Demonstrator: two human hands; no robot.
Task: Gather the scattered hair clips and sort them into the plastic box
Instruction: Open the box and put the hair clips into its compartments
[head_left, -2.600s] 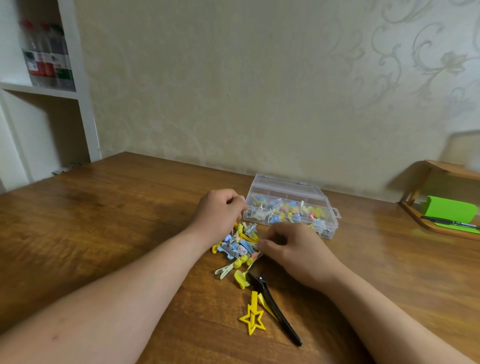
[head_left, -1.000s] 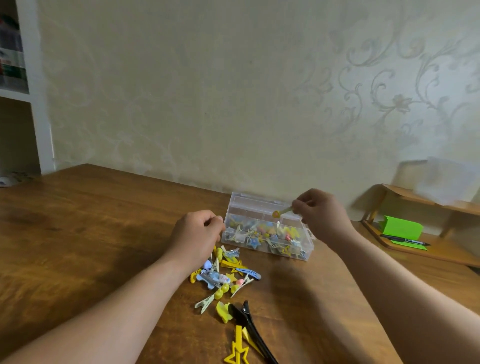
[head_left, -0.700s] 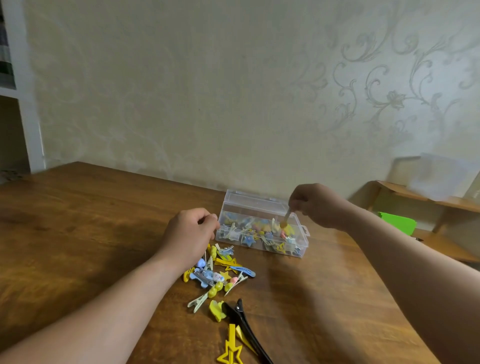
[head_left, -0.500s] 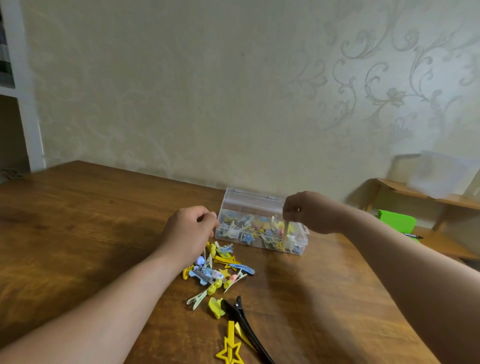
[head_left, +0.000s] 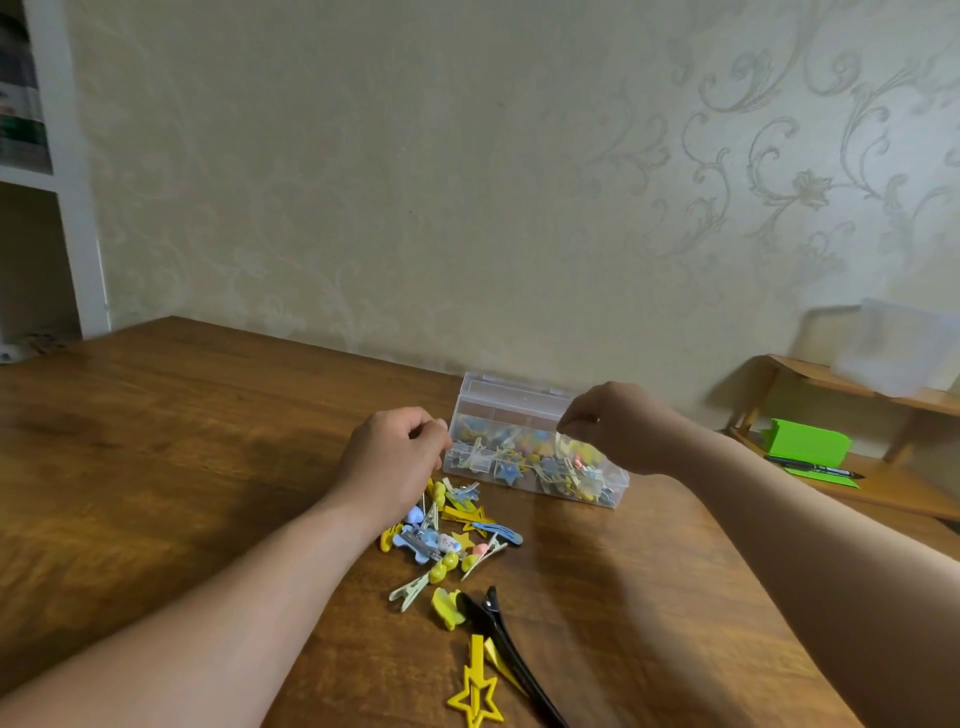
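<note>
Right hand (head_left: 618, 426) moved from pile to clear plastic box (head_left: 519, 410), pinching pale clip (head_left: 560, 442), likely light, stiff, slick, best nipped mid-body; left hand (head_left: 395, 452) curled beside loose clips (head_left: 447, 540), hold unclear.

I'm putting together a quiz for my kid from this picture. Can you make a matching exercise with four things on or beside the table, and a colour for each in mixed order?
Things:
1. star-shaped clip
2. long clip
3. box
4. pad at far right

Colours:
A. green
B. clear
C. yellow
D. black

Pairs: 1-C, 2-D, 3-B, 4-A.
</note>
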